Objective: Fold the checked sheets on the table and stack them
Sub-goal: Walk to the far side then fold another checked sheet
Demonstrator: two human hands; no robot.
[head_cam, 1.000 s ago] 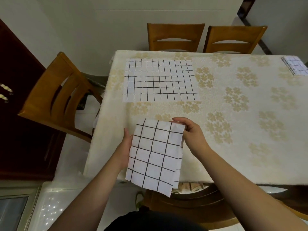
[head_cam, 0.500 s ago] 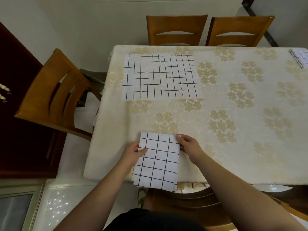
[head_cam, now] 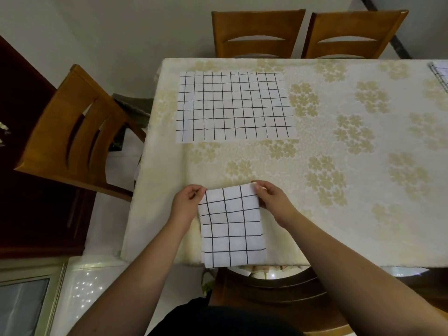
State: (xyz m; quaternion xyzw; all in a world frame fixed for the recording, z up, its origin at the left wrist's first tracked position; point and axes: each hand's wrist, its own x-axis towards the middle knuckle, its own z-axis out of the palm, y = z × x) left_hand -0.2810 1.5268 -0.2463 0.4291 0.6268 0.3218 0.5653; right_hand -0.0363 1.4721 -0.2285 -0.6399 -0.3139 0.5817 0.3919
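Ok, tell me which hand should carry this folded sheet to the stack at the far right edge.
Right hand: it already pinches the folded sheet on the side facing the stack; the left hand would cross over.

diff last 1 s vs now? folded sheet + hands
The folded sheet came down from tilted in the air to lie flat at the near table edge, squared up. Left hand shifted from its side edge to pinch the far left corner; right hand kept the far right corner. The flat sheet stayed put.
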